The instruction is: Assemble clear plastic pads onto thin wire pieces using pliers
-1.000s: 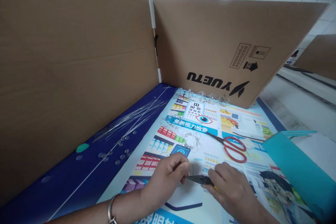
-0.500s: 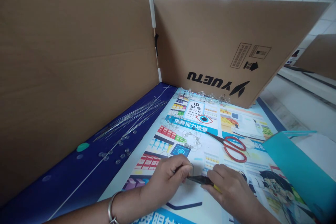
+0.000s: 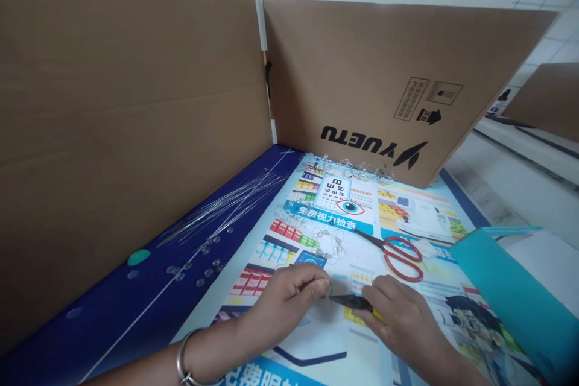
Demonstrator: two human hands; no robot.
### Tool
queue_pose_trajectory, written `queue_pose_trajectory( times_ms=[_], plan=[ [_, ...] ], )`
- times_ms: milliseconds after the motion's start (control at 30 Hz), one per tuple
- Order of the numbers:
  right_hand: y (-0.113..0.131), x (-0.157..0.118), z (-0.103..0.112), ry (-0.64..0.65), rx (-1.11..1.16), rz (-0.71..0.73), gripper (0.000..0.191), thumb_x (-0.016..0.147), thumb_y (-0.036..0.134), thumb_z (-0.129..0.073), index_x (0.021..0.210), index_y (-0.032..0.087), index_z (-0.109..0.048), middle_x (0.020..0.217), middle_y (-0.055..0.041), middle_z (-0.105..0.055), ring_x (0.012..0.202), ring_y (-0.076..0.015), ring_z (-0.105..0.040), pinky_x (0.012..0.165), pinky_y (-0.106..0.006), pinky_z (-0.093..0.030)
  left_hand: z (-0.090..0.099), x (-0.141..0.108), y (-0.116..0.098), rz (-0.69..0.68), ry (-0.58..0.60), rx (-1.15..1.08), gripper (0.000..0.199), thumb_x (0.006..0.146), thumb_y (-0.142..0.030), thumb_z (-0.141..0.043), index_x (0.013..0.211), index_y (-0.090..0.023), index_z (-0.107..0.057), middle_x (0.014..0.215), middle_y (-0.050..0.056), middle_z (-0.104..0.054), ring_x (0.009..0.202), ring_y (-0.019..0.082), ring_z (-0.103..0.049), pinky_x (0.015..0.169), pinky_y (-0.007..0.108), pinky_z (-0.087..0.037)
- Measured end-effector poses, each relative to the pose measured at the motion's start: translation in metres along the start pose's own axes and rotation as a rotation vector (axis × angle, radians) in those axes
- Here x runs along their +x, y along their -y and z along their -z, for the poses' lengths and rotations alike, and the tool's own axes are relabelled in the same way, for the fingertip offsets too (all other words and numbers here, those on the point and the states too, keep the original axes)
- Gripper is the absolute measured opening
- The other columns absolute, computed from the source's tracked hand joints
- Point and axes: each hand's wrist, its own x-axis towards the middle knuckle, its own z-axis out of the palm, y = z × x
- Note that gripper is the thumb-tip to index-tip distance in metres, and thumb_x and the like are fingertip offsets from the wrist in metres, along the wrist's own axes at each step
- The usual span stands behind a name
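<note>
My left hand (image 3: 296,292), with a silver bangle at the wrist, pinches a thin wire (image 3: 330,292) between thumb and fingers. My right hand (image 3: 402,316) is wrapped round yellow-handled pliers (image 3: 350,301), whose dark tips point left and reach the wire just beside my left fingertips. Whether the jaws grip the wire is too small to tell. Red-handled scissors (image 3: 402,259) lie beyond my right hand. A loop of wire with clear beads (image 3: 329,243) rests on the printed sheet beyond my left hand.
Several straight wires (image 3: 221,202) and loose clear beads (image 3: 210,253) lie on the blue strip at left, near a green disc (image 3: 139,257). Cardboard panels (image 3: 362,72) stand at the left and back, with beaded wire pieces (image 3: 362,170) along the base. A teal folder (image 3: 511,283) is at right.
The pliers' tips have drawn slightly right, away from my left fingertips, and more of the wire shows. The whole view has shifted a little.
</note>
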Motion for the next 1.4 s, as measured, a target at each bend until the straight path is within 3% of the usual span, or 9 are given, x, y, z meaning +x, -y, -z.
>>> queue_pose_trajectory(
  times_ms=[133, 233, 433, 600, 800, 1400],
  plan=[
    [-0.002, 0.000, 0.001, -0.017, -0.027, -0.008, 0.025, 0.089, 0.039, -0.045, 0.077, 0.020, -0.055, 0.071, -0.0011, -0.052, 0.069, -0.0145, -0.048, 0.060, -0.027, -0.031, 0.005, 0.004, 0.003, -0.028, -0.008, 0.059, 0.024, 0.086, -0.030, -0.048, 0.074, -0.018, -0.066, 0.071, 0.002, -0.062, 0.073, 0.015, -0.054, 0.070, 0.025, -0.039],
    [-0.002, -0.001, -0.002, -0.022, -0.036, -0.041, 0.023, 0.088, 0.039, -0.048, 0.076, 0.021, -0.056, 0.070, -0.0012, -0.051, 0.069, -0.0150, -0.047, 0.060, -0.027, -0.032, 0.005, 0.007, 0.007, 0.028, -0.019, 0.015, 0.022, 0.084, -0.029, -0.051, 0.072, -0.018, -0.065, 0.069, 0.002, -0.060, 0.068, 0.014, -0.052, 0.065, 0.024, -0.038],
    [-0.004, -0.002, -0.004, -0.122, -0.039, -0.131, 0.019, 0.085, 0.036, -0.051, 0.091, 0.019, -0.057, 0.082, -0.0056, -0.053, 0.079, -0.0186, -0.049, 0.069, -0.030, -0.037, 0.001, 0.008, 0.014, 0.264, -0.044, -0.346, 0.022, 0.079, -0.034, -0.055, 0.068, -0.015, -0.057, 0.057, -0.002, -0.051, 0.052, 0.010, -0.045, 0.050, 0.021, -0.032],
    [0.006, 0.000, 0.004, -0.278, -0.103, 0.010, 0.022, 0.083, 0.033, -0.055, 0.097, 0.016, -0.058, 0.087, -0.0094, -0.055, 0.081, -0.0213, -0.050, 0.070, -0.035, -0.039, -0.004, 0.003, 0.012, 0.319, -0.058, -0.516, 0.020, 0.078, -0.030, -0.056, 0.066, -0.015, -0.056, 0.056, -0.002, -0.050, 0.050, 0.008, -0.042, 0.049, 0.021, -0.029],
    [0.017, -0.001, 0.006, -0.306, -0.245, 0.149, 0.022, 0.084, 0.033, -0.054, 0.098, 0.017, -0.060, 0.087, -0.0099, -0.059, 0.080, -0.0225, -0.052, 0.070, -0.038, -0.038, -0.009, -0.002, 0.005, 0.355, -0.063, -0.534, 0.019, 0.075, -0.029, -0.058, 0.063, -0.014, -0.055, 0.053, -0.003, -0.049, 0.047, 0.008, -0.043, 0.048, 0.021, -0.029],
    [0.024, -0.003, 0.006, -0.280, -0.320, 0.181, 0.022, 0.082, 0.029, -0.057, 0.100, 0.017, -0.060, 0.088, -0.0108, -0.060, 0.082, -0.0241, -0.052, 0.071, -0.040, -0.038, -0.016, -0.005, 0.012, 0.407, -0.075, -0.468, 0.018, 0.074, -0.029, -0.057, 0.063, -0.014, -0.055, 0.050, -0.004, -0.045, 0.041, 0.006, -0.035, 0.041, 0.020, -0.024]
  ],
)
